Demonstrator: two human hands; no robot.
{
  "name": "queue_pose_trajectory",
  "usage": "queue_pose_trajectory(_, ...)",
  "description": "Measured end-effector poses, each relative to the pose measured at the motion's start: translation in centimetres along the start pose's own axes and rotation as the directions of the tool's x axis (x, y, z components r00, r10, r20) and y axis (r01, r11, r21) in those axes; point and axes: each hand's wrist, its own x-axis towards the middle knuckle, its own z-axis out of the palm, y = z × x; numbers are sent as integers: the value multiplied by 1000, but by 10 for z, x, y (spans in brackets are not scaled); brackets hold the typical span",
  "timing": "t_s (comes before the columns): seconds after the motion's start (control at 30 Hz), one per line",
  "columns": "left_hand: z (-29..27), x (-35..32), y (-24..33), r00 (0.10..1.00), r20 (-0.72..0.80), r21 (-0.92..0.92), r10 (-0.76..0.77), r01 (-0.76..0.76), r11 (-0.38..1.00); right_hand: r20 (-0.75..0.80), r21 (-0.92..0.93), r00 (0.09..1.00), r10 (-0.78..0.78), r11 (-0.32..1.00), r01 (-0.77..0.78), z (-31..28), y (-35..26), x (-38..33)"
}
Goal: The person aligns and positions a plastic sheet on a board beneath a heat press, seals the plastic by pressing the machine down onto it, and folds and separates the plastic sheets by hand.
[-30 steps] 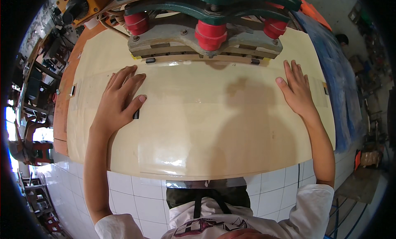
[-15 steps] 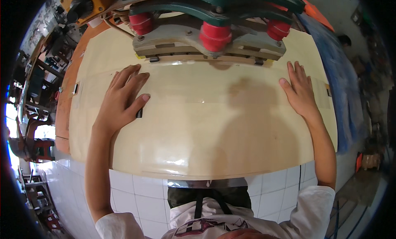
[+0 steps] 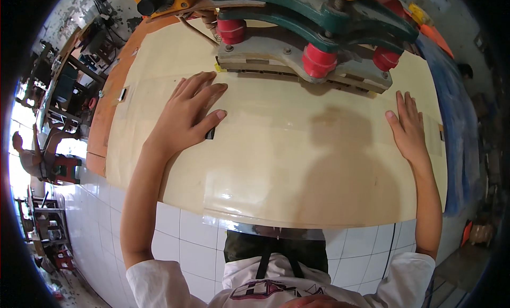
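A cream-coloured sheet [image 3: 255,154] covers the work table before me. My left hand [image 3: 188,114] rests flat on its left part, fingers stretched and thumb apart. Beside that thumb a small black piece [image 3: 210,134] shows, partly hidden by the hand. Near the right edge my right hand [image 3: 409,127] lies flat with fingers extended. Neither hand holds anything. Between and beyond them is a press head [image 3: 276,62] with a grey plate, red cylindrical bumpers and a dark green frame. A clear plastic sheet [image 3: 234,202] lies at the near edge, catching the light.
An orange control box [image 3: 186,0] with a black knob stands at the far left of the press. Blue plastic sheeting [image 3: 459,148] hangs along the right side. White floor tiles [image 3: 199,228] show below the table. At far left a person [image 3: 33,156] sits on a stool.
The whole view has turned, so the press and table appear farther right and tilted. Both hands keep nearly the same flat pose on the cream sheet. The clear plastic's near edge shows more plainly.
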Motion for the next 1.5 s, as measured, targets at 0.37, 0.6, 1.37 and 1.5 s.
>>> queue_pose_trajectory(0.37,4,0,-1,996,-67,64,58,-54,997,-13,-2,1000,-17,1000,17,2,4,0)
queue_pose_trajectory(0.6,10,-4,-14,976,-139,48,167,-162,986,-42,79,999,-2,997,5,1,1,-3)
queue_pose_trajectory(1.37,-34,-123,-39,766,-553,-132,-326,306,943,-329,573,944,-13,792,210,-56,39,-102)
queue_pose_trajectory(1.5,-24,-146,-69,560,-501,-597,-660,328,732,-378,682,910,173,717,147,-28,71,-133)
